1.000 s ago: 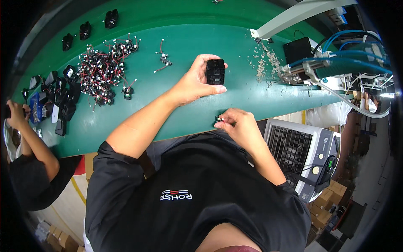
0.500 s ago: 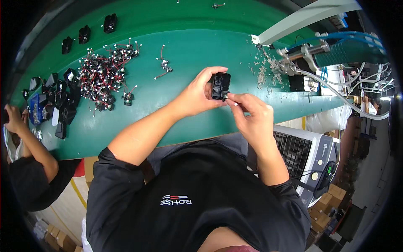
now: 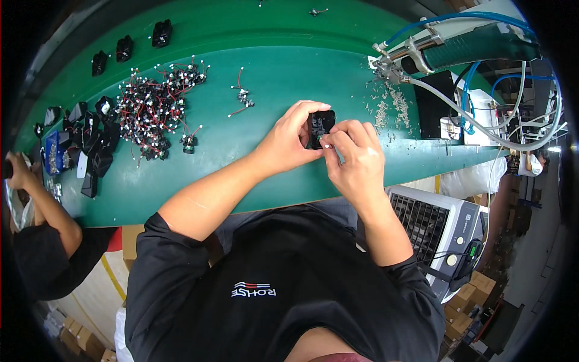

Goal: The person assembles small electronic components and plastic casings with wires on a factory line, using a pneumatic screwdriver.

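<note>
In my left hand (image 3: pixel 288 137) is a small black plastic housing (image 3: pixel 321 122), gripped between thumb and fingers with its hollow side up. My right hand (image 3: pixel 358 158) is closed in a pinch at the housing's lower right edge. A tiny white connector (image 3: pixel 327 146) shows by those fingertips; the rest of what they grip is hidden. Left of my hands, on the green bench, lies a single small part with red wires (image 3: pixel 243 96). Farther left is a large heap of similar wired parts (image 3: pixel 154 111).
Black housings (image 3: pixel 90 139) and a blue bin (image 3: pixel 53 154) crowd the left end, beside another person's arm (image 3: pixel 51 202). Three black pieces (image 3: pixel 124 48) stand at the back. Small metal bits (image 3: pixel 392 108) lie scattered right, under a hose-fed tool (image 3: pixel 446 51).
My right fingers have moved closer in over the housing's edge, and less of the small part shows. The hose-fed tool on the right has shifted up and left in view.
</note>
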Demonstrator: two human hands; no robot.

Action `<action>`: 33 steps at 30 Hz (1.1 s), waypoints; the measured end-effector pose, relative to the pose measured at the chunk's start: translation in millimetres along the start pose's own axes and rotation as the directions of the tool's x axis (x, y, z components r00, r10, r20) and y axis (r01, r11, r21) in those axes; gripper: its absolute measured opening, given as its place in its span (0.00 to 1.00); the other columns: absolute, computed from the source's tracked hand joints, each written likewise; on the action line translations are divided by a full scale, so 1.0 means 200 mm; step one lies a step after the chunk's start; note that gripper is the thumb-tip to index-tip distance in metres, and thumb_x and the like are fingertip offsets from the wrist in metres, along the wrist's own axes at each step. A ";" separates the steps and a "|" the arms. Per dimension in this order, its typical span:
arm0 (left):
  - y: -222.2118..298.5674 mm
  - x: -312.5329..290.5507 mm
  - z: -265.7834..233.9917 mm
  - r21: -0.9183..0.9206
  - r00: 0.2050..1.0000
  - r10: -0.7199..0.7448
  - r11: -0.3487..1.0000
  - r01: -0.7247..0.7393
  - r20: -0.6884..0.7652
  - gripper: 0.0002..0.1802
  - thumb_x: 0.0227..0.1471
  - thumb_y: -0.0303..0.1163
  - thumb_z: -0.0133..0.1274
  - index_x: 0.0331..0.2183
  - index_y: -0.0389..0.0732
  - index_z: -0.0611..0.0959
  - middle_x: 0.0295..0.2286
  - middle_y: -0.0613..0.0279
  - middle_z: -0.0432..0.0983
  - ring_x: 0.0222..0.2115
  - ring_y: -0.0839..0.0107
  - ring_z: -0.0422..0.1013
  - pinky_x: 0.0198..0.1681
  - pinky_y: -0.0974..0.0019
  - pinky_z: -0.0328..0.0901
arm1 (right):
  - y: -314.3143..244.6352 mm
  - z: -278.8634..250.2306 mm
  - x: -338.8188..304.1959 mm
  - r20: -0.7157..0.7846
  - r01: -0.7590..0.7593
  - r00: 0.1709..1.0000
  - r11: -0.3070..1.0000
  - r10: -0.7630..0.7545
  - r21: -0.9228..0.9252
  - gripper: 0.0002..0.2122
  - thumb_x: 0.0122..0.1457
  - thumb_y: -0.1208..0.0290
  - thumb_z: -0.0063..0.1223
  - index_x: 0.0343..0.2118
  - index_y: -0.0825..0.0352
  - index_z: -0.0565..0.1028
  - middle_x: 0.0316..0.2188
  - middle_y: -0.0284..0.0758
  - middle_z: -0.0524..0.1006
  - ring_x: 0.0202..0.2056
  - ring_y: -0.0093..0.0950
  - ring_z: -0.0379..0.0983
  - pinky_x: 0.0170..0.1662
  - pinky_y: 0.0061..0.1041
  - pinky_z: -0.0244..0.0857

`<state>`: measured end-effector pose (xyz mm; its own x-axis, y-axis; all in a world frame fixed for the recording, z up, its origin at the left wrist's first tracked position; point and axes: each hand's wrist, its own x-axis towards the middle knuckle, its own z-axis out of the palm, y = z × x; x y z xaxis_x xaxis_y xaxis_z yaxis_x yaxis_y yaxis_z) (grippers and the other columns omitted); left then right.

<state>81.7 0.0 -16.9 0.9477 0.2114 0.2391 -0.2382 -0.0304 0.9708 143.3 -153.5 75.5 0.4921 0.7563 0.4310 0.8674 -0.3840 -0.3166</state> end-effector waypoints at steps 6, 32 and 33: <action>0.01 0.01 0.00 0.085 0.987 0.136 0.988 -0.129 -0.084 0.43 0.36 0.17 0.68 0.56 0.43 0.72 0.51 0.59 0.68 0.31 0.73 0.72 0.29 0.71 0.69 | -0.02 0.02 0.02 0.011 -0.021 1.000 0.999 0.021 -0.032 0.08 0.44 0.81 0.64 0.27 0.63 0.78 0.33 0.31 0.74 0.33 0.34 0.69 0.37 0.34 0.68; 0.04 0.00 -0.05 0.506 0.973 0.229 0.842 -0.188 -0.019 0.32 0.34 0.38 0.77 0.41 0.46 0.78 0.50 0.59 0.72 0.52 0.57 0.68 0.55 0.54 0.58 | 0.14 -0.64 0.40 -0.406 -0.155 0.763 0.753 0.503 0.640 0.23 0.73 0.56 0.40 0.60 0.70 0.64 0.57 0.47 0.69 0.51 0.30 0.71 0.55 0.32 0.67; 0.04 -0.01 -0.05 0.519 0.976 0.218 0.835 -0.182 -0.008 0.29 0.34 0.38 0.77 0.39 0.46 0.79 0.50 0.60 0.71 0.52 0.57 0.68 0.55 0.54 0.58 | 0.16 -0.62 0.44 -0.410 -0.154 0.761 0.753 0.503 0.639 0.23 0.73 0.56 0.40 0.60 0.70 0.64 0.57 0.47 0.69 0.51 0.30 0.71 0.55 0.32 0.67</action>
<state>76.8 9.1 -9.7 0.8714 0.2076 0.4444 -0.2610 -0.5708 0.7785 223.6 -165.4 207.8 0.8411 0.1648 0.5151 0.5306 -0.0669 -0.8450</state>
